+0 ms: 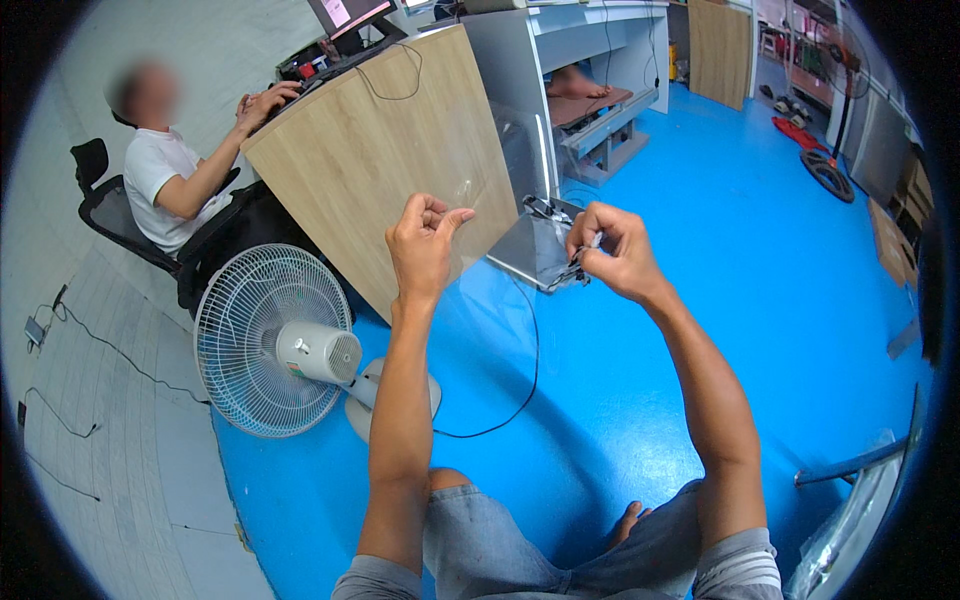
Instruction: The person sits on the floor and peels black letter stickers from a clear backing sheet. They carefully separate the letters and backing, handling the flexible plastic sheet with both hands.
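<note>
A: How are the fingers set?

B: Thumb and forefinger of the left hand (420, 245) are pinched together, apparently on the rim of a thin, clear, colourless plastic film (485, 320). The right hand (615, 250) has its fingertips closed on a small tangled bundle of black and silvery-white strands (578, 268).

A: Where does the film lie?

B: In the air, below and between the hands, in front of the right edge of the pale wood-panelled desk (400, 150). Its far border is too transparent to trace.

A: What makes for a good hold?

B: Probably a light pinch close to the rim, since so thin a sheet would crease under force; the bundle likely calls for a firmer grip that gathers loose ends.

A: And farther out?

B: A dark flat slab (520, 245) sits beyond the right hand; whether strands touch it cannot be told. The white round-caged pedestal fan (275, 340) stands left of the forearms, so wide leftward sweeps are best avoided.
</note>
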The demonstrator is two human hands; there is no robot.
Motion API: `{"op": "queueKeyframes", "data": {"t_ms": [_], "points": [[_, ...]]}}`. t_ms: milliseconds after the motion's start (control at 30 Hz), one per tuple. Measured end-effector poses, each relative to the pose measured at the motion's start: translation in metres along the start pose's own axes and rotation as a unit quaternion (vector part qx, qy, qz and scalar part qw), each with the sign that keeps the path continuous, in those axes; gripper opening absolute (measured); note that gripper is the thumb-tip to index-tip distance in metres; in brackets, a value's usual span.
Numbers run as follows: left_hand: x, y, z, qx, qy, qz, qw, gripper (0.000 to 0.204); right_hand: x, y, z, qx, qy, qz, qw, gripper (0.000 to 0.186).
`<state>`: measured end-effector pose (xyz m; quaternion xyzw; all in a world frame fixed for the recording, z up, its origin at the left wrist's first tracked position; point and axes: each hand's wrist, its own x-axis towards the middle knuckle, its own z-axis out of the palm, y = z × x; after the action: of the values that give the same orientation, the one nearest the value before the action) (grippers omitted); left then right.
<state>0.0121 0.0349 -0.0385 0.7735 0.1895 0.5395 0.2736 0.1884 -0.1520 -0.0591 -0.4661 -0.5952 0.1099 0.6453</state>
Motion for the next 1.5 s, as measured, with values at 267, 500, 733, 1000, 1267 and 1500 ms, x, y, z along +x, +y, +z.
{"op": "queueKeyframes", "data": {"t_ms": [267, 500, 733, 1000, 1267, 1500], "points": [[-0.002, 0.016, 0.002, 0.067, 0.034, 0.116, 0.99, 0.026, 0.007, -0.011, 0.008, -0.086, 0.023, 0.13, 0.987, 0.037], [-0.011, 0.023, 0.013, 0.073, 0.01, 0.146, 0.986, 0.028, 0.011, -0.017, 0.023, -0.344, 0.081, 0.191, 0.916, 0.043], [-0.011, 0.024, 0.018, 0.106, 0.032, 0.174, 0.978, 0.028, 0.008, 0.007, 0.009, -0.336, 0.134, 0.125, 0.924, 0.023], [-0.006, 0.02, 0.015, 0.086, 0.077, 0.119, 0.986, 0.026, 0.008, 0.015, -0.002, -0.161, 0.197, 0.126, 0.959, 0.011], [-0.003, 0.018, 0.006, 0.057, 0.07, 0.041, 0.995, 0.023, 0.007, 0.014, 0.007, -0.106, 0.233, 0.099, 0.962, 0.017], [-0.001, 0.016, 0.001, 0.068, 0.112, 0.07, 0.989, 0.022, 0.01, 0.01, 0.0, -0.091, 0.207, 0.188, 0.956, 0.031]]}}
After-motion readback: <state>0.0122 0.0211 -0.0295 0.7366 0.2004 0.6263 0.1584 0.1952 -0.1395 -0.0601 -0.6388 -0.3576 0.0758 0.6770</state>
